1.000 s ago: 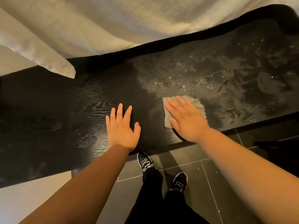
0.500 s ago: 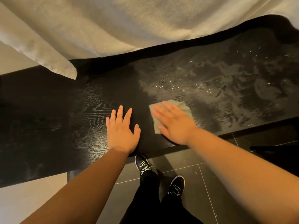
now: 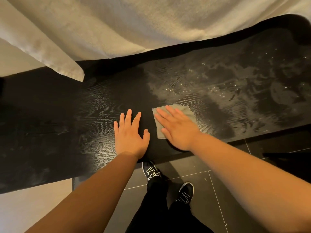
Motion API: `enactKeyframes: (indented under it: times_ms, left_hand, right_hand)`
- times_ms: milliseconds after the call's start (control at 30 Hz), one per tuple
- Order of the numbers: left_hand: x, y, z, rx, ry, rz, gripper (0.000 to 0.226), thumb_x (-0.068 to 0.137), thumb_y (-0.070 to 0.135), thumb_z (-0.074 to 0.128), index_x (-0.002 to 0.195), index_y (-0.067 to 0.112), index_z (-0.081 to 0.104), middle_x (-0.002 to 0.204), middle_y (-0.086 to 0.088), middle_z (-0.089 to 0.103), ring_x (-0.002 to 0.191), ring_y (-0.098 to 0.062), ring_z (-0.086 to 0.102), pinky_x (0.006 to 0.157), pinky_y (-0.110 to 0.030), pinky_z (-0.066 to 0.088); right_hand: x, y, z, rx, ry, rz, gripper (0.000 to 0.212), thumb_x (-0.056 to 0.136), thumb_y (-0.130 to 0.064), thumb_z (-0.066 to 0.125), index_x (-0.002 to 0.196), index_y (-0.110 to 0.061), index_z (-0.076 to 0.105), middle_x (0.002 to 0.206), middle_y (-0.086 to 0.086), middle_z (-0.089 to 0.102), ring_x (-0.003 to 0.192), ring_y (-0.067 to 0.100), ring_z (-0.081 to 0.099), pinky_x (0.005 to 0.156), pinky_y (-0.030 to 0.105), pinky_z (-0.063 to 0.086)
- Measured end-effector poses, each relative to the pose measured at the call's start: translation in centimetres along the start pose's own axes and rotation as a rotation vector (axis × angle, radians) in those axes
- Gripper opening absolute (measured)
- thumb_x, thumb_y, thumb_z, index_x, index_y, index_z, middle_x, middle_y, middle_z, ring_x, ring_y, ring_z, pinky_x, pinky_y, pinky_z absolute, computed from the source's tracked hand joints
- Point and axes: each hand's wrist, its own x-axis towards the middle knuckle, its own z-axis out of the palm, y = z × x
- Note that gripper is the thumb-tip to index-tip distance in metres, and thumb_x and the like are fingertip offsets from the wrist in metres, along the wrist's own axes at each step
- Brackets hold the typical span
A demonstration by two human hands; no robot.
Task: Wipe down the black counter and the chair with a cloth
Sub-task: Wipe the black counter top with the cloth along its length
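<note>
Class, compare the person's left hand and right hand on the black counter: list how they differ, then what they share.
The left hand rests bare on the counter; the right hand presses a grey cloth. The left hand's fingers point ahead; the right hand's slant leftward. The left hand lies on a dark, clean surface; the right hand borders the hazy, speckled patch. Both lie flat, fingers straight.

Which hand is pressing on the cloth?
The right hand, fingers flat on the grey cloth; the left hand rests beside it on the bare black counter.
</note>
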Motion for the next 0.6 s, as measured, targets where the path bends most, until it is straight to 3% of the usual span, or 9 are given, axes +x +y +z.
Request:
enactKeyframes:
  times_ms: [133, 233, 300, 400, 500, 600]
  left_hand:
    - [0.0, 0.0, 0.0, -0.005, 0.008, 0.000, 0.071, 0.098, 0.055, 0.041, 0.164, 0.034, 0.029, 0.176, -0.002, 0.013, 0.163, -0.029, 0.004, 0.132, -0.054, 0.005]
    - [0.0, 0.1, 0.1, -0.018, 0.006, 0.000, 0.071, 0.098, 0.055, 0.041, 0.164, 0.033, 0.030, 0.176, -0.003, 0.014, 0.163, -0.030, 0.005, 0.131, -0.055, 0.006]
    - [-0.1, 0.0, 0.1, -0.010, 0.005, 0.003, 0.071, 0.097, 0.055, 0.039, 0.164, 0.033, 0.030, 0.176, -0.003, 0.014, 0.162, -0.031, 0.006, 0.131, -0.055, 0.007]
    - [0.1, 0.1, 0.1, -0.005, -0.004, 0.001, 0.072, 0.096, 0.055, 0.039, 0.164, 0.032, 0.030, 0.176, -0.005, 0.015, 0.162, -0.033, 0.007, 0.130, -0.057, 0.007]
    - [-0.1, 0.3, -0.4, 0.007, -0.015, -0.005, 0.073, 0.096, 0.056, 0.040, 0.164, 0.032, 0.030, 0.175, -0.006, 0.017, 0.161, -0.033, 0.010, 0.130, -0.058, 0.008]
    - [0.9, 0.1, -1.0, -0.018, 0.011, 0.000, 0.069, 0.095, 0.055, 0.044, 0.160, 0.030, 0.040, 0.168, -0.009, 0.033, 0.156, -0.033, 0.025, 0.129, -0.058, 0.015]
  right_hand:
    - [-0.5, 6.4, -0.8, -0.031, 0.099, 0.253, 0.069, 0.104, -0.048, 0.015, 0.166, -0.019, 0.021, 0.173, 0.005, 0.018, 0.160, 0.033, 0.010, 0.128, 0.053, 0.015]
    - [-0.2, 6.7, -1.6, 0.002, 0.151, 0.433, 0.070, 0.104, -0.048, 0.015, 0.166, -0.015, 0.017, 0.173, 0.006, 0.016, 0.159, 0.038, 0.009, 0.128, 0.054, 0.013]
    - [0.4, 4.3, -1.6, 0.055, 0.144, 0.463, 0.071, 0.104, -0.049, 0.015, 0.167, -0.016, 0.007, 0.174, 0.007, 0.007, 0.159, 0.040, 0.001, 0.129, 0.054, 0.004]
    - [1.0, -0.5, -0.6, 0.025, 0.045, 0.231, 0.075, 0.102, -0.051, 0.007, 0.167, -0.016, 0.008, 0.175, 0.009, 0.004, 0.159, 0.039, -0.006, 0.127, 0.050, -0.006]
    - [1.6, -1.0, 0.2, -0.029, -0.044, -0.018, 0.071, 0.104, -0.052, 0.015, 0.167, -0.019, 0.012, 0.175, 0.003, 0.004, 0.160, 0.032, -0.005, 0.129, 0.048, -0.003]
    - [2.3, 3.2, -1.2, -0.068, -0.013, -0.035, 0.071, 0.103, -0.053, 0.014, 0.167, -0.021, 0.017, 0.174, 0.000, 0.010, 0.161, 0.029, 0.004, 0.130, 0.048, 0.006]
